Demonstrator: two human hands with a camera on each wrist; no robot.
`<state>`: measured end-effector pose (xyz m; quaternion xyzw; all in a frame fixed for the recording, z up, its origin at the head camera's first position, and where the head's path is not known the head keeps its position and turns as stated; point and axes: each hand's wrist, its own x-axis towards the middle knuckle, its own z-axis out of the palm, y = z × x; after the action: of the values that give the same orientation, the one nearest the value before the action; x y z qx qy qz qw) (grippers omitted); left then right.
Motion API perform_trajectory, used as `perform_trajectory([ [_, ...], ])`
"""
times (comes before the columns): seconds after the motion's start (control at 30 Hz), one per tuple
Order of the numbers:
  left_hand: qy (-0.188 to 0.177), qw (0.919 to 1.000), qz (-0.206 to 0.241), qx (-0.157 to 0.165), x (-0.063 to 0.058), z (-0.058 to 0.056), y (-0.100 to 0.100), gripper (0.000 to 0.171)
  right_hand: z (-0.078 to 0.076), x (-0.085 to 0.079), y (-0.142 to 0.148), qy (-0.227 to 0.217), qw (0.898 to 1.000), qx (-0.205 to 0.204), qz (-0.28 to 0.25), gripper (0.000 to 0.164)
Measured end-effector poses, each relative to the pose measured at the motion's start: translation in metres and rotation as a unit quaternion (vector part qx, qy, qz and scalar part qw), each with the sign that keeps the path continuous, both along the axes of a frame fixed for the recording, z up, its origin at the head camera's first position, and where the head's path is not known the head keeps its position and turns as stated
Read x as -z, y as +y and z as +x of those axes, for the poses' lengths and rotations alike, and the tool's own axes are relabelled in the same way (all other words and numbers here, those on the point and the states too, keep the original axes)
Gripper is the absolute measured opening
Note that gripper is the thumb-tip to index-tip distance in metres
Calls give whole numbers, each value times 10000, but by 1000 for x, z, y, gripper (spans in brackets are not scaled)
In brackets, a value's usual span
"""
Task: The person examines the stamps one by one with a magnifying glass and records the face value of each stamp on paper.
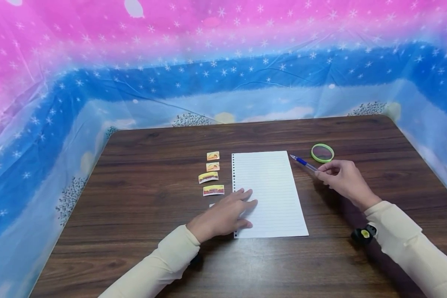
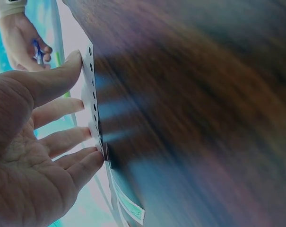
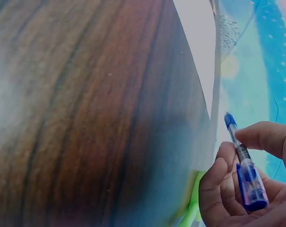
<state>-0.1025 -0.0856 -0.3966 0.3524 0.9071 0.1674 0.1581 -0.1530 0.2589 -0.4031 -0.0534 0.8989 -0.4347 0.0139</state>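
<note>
One lined sheet (image 1: 272, 178) on the table (image 1: 134, 223), liable to skid if the left hand (image 1: 223, 211), fingers spread across it, presses too lightly (pressure hard to judge); one pen (image 1: 303, 162) just beside it, pinched by the right hand (image 1: 344, 181).

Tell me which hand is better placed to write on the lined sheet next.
Probably right: the right hand pinches the pen, whose tip points toward the far right corner of the sheet. The left hand holds no pen; spread over the punched edge, it looks better placed to steady the sheet.
</note>
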Motion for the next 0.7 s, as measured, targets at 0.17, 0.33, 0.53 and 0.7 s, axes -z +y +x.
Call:
perform_trajectory([
  [0.17, 31, 10000, 66, 41, 1, -1, 0, 60, -4, 1, -1, -85, 9995, -63, -302, 31],
  [0.33, 12, 9999, 108, 32, 0, 0, 0, 60, -7, 1, -1, -169, 9989, -28, -438, 33],
  [0.53, -15, 10000, 64, -15, -1, 0, 0, 61, -9, 1, -3, -60, 9966, -49, -825, 32],
  [0.7, 34, 10000, 60, 6, -1, 0, 0, 61, -11, 1, -4, -20, 9923, -52, -1234, 33],
])
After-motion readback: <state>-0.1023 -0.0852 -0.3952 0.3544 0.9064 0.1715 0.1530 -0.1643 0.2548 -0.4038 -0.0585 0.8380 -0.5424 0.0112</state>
